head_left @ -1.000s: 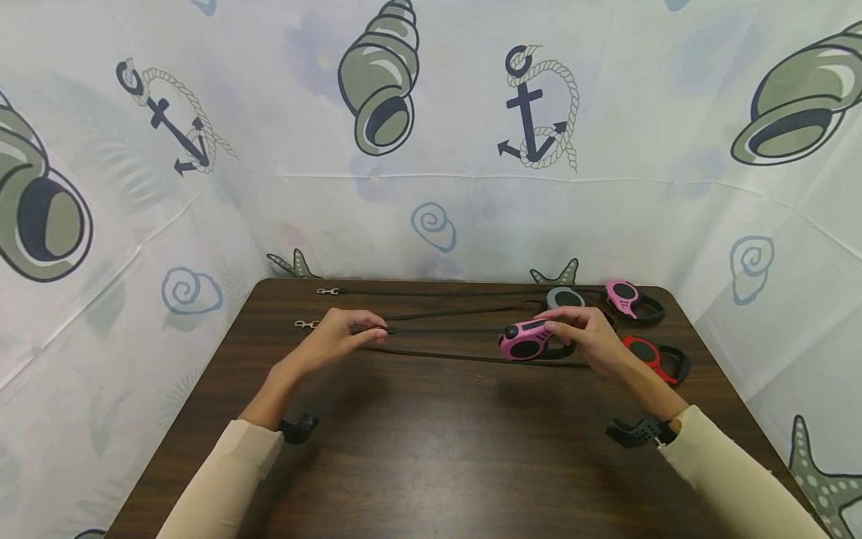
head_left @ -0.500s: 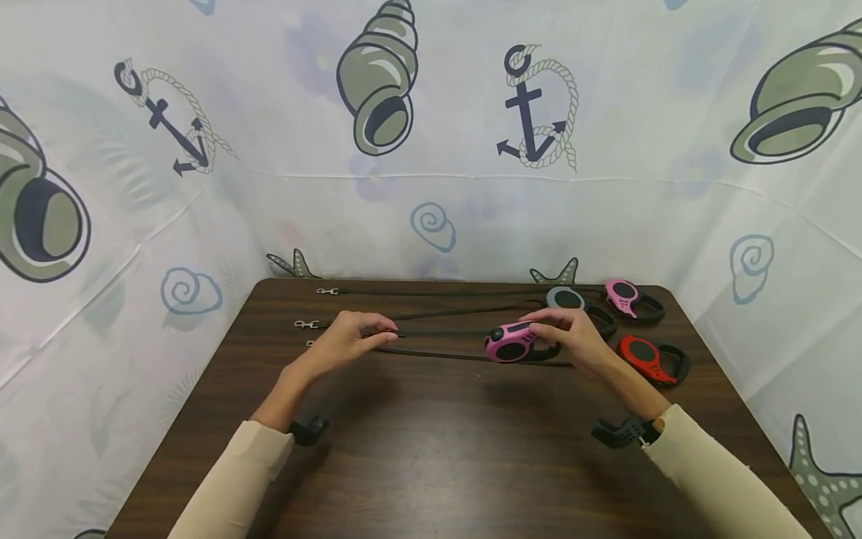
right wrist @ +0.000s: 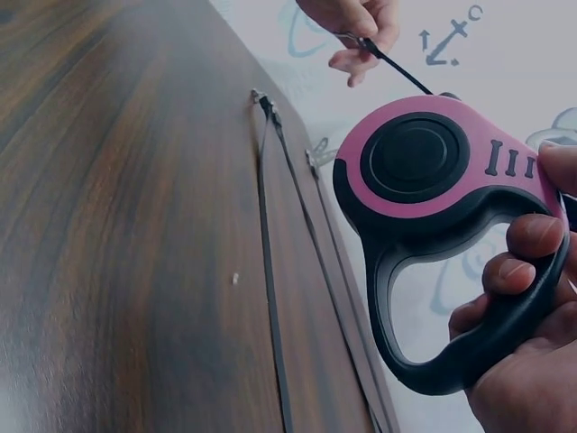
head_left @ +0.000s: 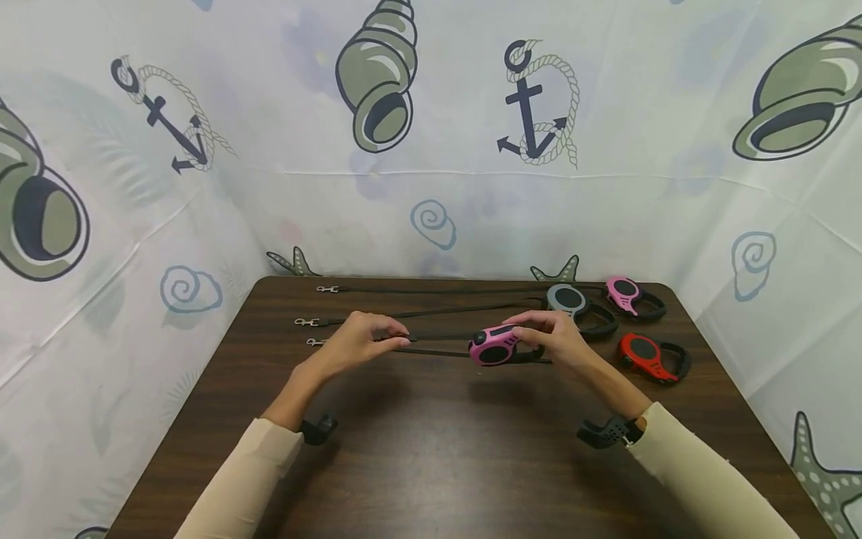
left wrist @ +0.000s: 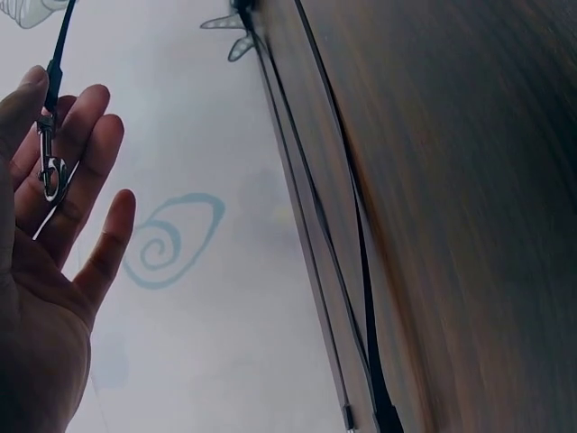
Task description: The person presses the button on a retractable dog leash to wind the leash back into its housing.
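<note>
Pink leash [head_left: 494,346] gripped by its handle [right wrist: 433,377] in my right hand [head_left: 555,340], its cord [head_left: 444,337] pinched at the clip [left wrist: 46,149] end by my left hand [head_left: 364,340], above the dark wood table [head_left: 438,449]'s far half. White cloth [head_left: 364,224] printed with shells [head_left: 377,71] and anchors [head_left: 527,105] rises left, right and far.

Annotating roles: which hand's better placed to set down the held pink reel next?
Probably right: the right hand grips the pink reel by its handle; the left hand pinches the cord.

A dark brown table [head_left: 431,464] stands before white cloth [head_left: 458,127] printed with anchors [head_left: 527,112] and shells [head_left: 373,67].
</note>
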